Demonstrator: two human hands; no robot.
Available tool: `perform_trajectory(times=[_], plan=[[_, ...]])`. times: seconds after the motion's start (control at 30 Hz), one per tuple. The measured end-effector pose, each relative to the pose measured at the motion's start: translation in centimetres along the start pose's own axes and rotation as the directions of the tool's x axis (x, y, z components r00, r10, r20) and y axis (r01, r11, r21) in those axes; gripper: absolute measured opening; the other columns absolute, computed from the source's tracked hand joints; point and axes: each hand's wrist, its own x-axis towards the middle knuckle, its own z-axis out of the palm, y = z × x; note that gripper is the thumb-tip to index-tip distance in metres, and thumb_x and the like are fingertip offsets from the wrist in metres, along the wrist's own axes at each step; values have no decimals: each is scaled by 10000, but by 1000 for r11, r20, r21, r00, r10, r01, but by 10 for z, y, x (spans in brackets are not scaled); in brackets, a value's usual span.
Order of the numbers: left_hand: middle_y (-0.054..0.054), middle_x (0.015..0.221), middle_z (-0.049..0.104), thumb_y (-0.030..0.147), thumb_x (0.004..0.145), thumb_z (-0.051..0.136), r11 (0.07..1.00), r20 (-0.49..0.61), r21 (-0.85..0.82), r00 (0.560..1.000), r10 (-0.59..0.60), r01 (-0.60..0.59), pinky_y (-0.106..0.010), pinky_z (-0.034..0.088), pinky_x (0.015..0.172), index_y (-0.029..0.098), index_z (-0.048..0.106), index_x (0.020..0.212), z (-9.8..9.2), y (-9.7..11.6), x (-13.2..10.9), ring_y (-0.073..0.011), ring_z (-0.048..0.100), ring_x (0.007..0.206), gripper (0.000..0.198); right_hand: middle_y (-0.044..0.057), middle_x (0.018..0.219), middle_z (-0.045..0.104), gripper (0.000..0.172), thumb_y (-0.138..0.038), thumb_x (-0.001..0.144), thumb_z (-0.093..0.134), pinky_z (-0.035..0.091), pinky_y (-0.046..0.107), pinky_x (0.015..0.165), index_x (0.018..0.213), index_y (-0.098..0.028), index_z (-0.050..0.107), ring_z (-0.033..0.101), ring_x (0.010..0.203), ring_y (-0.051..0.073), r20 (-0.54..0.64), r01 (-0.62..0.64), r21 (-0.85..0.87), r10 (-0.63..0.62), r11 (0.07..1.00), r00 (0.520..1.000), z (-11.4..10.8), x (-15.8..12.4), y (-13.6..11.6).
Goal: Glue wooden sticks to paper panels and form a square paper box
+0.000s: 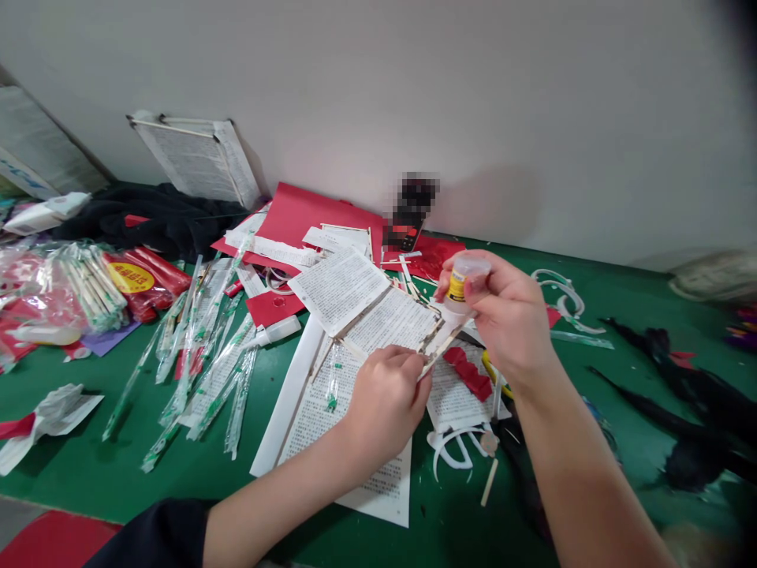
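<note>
My left hand [387, 402] pinches the near edge of a folded printed-paper panel [390, 319] edged with thin wooden sticks. Its fingers are closed at the panel's right corner. A small clear bottle with a yellow label [456, 285] is gripped in my right hand [512, 315], just above the stick edging. Whether the bottle's lower end touches the sticks I cannot tell. Beneath the panel lie a larger printed sheet [378, 493] and a white sheet [275, 426]. A crumpled red strip [468, 375] lies close by, under my right hand.
Clear wrappers with green print [206, 371] spread across the green table [76, 442] on the left. A red folder [319, 209] and a partly blurred dark device [408, 213] are by the wall. White curved strips [455, 450], a short stick [489, 483] and black cloth [691, 426] are on the right.
</note>
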Motion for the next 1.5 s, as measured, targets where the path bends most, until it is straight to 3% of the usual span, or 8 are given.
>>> perform_trajectory(times=[0.17, 0.27, 0.4, 0.67, 1.03, 1.33, 1.5], plan=[[-70, 772, 705, 171, 916, 455, 998, -6, 46, 999, 41, -41, -378, 556, 666, 157, 564, 733, 2, 0, -1, -234, 662, 774, 213, 3, 723, 614, 70, -280, 843, 597, 425, 319, 649, 876, -220, 612, 558, 670, 155, -120, 145, -263, -181, 954, 976, -8, 2, 2], [-74, 759, 698, 182, 925, 441, 995, -24, 82, 998, 63, -60, -372, 551, 647, 153, 561, 727, 3, -1, -1, -229, 657, 749, 232, 11, 751, 611, 89, -332, 853, 602, 431, 328, 613, 889, -251, 603, 566, 661, 172, -195, 197, -233, -244, 952, 950, -8, 0, 0], [-73, 736, 689, 168, 923, 439, 987, -35, 122, 993, 112, -107, -363, 546, 627, 145, 566, 721, 2, 0, -1, -222, 654, 720, 240, 35, 799, 631, 137, -353, 851, 609, 473, 342, 617, 918, -234, 600, 616, 722, 197, -103, 136, 29, -132, 990, 986, -3, -7, -3], [-70, 688, 680, 102, 880, 494, 953, -86, 245, 975, 204, -177, -362, 546, 601, 115, 616, 764, 3, 2, -1, -231, 662, 699, 169, 12, 778, 619, 166, -354, 835, 626, 501, 310, 671, 884, -199, 593, 613, 689, 140, 60, -127, 0, 127, 992, 990, 1, -6, 12], [-73, 665, 674, 85, 854, 518, 957, -85, 231, 976, 200, -175, -372, 560, 587, 117, 614, 707, 6, 6, -2, -239, 664, 697, 179, 11, 731, 619, 159, -332, 817, 636, 492, 271, 593, 854, -178, 628, 613, 617, 127, 44, -301, 148, 298, 942, 954, -6, -7, 5], [-78, 669, 682, 110, 860, 513, 968, -70, 199, 983, 171, -154, -372, 563, 563, 115, 621, 723, 6, 4, -2, -237, 664, 670, 175, 43, 797, 648, 153, -332, 841, 577, 531, 334, 615, 861, -190, 630, 647, 679, 180, -9, -305, 186, 312, 934, 950, -11, -9, 7], [-73, 675, 687, 129, 871, 509, 972, -37, 189, 988, 151, -141, -370, 564, 576, 123, 623, 751, 5, 5, -2, -234, 667, 680, 165, 23, 772, 635, 155, -307, 879, 553, 510, 293, 614, 931, -191, 641, 636, 674, 153, -28, -174, 135, 180, 975, 983, -14, -12, 5]])
